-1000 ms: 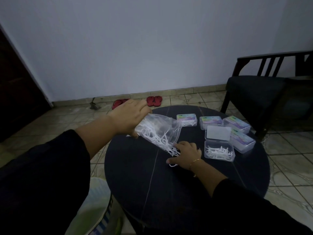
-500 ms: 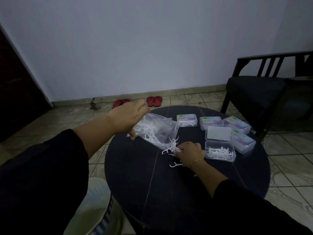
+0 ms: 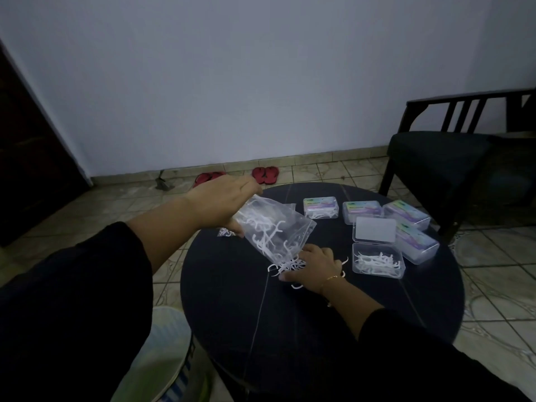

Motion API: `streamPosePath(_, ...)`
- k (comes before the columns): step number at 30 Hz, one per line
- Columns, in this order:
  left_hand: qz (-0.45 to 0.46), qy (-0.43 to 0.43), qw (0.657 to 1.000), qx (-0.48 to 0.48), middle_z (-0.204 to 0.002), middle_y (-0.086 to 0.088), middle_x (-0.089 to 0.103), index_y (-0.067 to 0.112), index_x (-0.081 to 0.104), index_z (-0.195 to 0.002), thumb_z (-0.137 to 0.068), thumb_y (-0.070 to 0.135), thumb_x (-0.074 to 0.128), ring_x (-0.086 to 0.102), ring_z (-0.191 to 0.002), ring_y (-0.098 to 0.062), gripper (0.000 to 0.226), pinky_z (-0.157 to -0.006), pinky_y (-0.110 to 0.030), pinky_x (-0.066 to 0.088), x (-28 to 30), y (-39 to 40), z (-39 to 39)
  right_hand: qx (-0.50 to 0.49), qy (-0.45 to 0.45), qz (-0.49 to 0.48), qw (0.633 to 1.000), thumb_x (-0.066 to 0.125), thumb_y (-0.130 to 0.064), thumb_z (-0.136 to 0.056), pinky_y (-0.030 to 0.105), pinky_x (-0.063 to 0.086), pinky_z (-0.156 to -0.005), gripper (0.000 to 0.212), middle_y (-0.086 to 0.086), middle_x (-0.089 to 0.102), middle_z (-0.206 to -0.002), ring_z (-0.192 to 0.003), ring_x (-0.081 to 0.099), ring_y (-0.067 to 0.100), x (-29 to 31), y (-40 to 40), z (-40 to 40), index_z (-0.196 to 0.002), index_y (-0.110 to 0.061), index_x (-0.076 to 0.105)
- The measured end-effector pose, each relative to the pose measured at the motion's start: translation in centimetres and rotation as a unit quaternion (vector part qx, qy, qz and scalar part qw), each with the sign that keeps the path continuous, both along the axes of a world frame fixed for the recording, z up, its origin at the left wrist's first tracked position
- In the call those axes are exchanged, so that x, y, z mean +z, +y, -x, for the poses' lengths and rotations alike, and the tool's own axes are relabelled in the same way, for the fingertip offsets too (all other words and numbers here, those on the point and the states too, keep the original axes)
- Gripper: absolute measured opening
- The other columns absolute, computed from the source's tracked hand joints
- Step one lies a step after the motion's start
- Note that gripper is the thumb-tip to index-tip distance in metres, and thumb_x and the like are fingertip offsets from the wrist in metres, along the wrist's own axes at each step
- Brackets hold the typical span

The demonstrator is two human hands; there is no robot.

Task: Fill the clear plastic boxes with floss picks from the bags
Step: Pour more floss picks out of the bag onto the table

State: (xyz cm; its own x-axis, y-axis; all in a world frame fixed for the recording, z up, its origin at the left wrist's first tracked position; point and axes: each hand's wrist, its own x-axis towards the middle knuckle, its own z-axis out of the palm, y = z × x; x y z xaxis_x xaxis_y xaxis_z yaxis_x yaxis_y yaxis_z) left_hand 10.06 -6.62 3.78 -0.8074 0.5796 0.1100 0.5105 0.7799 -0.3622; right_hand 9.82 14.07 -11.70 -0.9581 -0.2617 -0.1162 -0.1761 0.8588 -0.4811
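Floss picks (image 3: 285, 266) were spilled at the table's (image 3: 232, 314) centre from a bag (image 3: 275, 230) (mouth tilted toward five o'clock), gripped by the left hand (image 3: 223, 204); the right hand (image 3: 311, 266) was curled over them.

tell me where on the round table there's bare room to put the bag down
Free: the near half of the round table, between the right hand and the near rim, and the strip left of the bag. Crowded: the far right, with four closed boxes round the open box, and loose floss picks at the bag's mouth.
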Motion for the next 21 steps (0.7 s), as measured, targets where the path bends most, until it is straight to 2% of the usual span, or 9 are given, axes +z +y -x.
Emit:
streamPosePath(5,-0.011,0.005,1.000,-0.013,-0.118,-0.003,0.057,0.011,0.051,-0.126,-0.068,0.061,0.073,0.055,-0.104,-0.019,0.079,-0.091,-0.030,0.044,0.06,0.05,-0.14,-0.034,0.014,0.041,0.998,0.062,-0.062,-0.077,0.041,0.024,-0.101,0.052,-0.012,0.038,-0.143,-0.130,0.026,0.022,-0.26,-0.29,0.00,-0.122,-0.035,0.061)
streamPosePath(10,-0.011,0.010,1.000,-0.026,-0.115,-0.001,0.056,0.014,0.051,-0.124,-0.067,0.060,0.075,0.055,-0.101,-0.018,0.077,-0.088,-0.026,0.042,-0.22,-0.07,0.16,-0.057,0.014,0.084,0.995,0.062,-0.059,-0.079,0.040,0.025,-0.100,0.046,-0.014,0.044,-0.137,-0.129,0.029,0.020,0.08,-0.38,0.06,-0.118,-0.035,0.061)
streamPosePath(14,0.036,-0.010,0.999,-0.004,-0.127,0.002,0.048,0.017,0.043,-0.133,-0.061,0.057,0.080,0.047,-0.114,-0.014,0.091,-0.098,-0.025,0.037,0.00,0.30,0.34,-0.063,0.015,0.084,0.994,0.059,-0.053,-0.083,0.039,0.025,-0.098,0.035,-0.014,0.047,-0.132,-0.128,0.029,0.020,0.14,-0.30,0.12,-0.112,-0.035,0.064)
streamPosePath(18,0.077,-0.015,0.997,0.007,-0.133,0.002,0.045,0.018,0.037,-0.137,-0.056,0.048,0.086,0.044,-0.119,-0.014,0.099,-0.103,-0.027,0.036,0.10,0.49,0.35,-0.066,0.018,0.050,0.996,0.054,-0.047,-0.087,0.040,0.026,-0.098,0.033,-0.012,0.044,-0.138,-0.130,0.028,0.022,-0.11,0.16,0.28,-0.116,-0.032,0.061)
streamPosePath(21,0.090,-0.011,0.996,0.013,-0.135,0.001,0.043,0.018,0.036,-0.139,-0.056,0.047,0.086,0.043,-0.121,-0.016,0.101,-0.104,-0.030,0.036,0.09,0.53,0.44,-0.059,0.014,0.030,0.998,0.055,-0.044,-0.087,0.041,0.026,-0.100,0.042,-0.008,0.042,-0.141,-0.131,0.028,0.023,0.01,0.43,0.21,-0.126,-0.030,0.053)
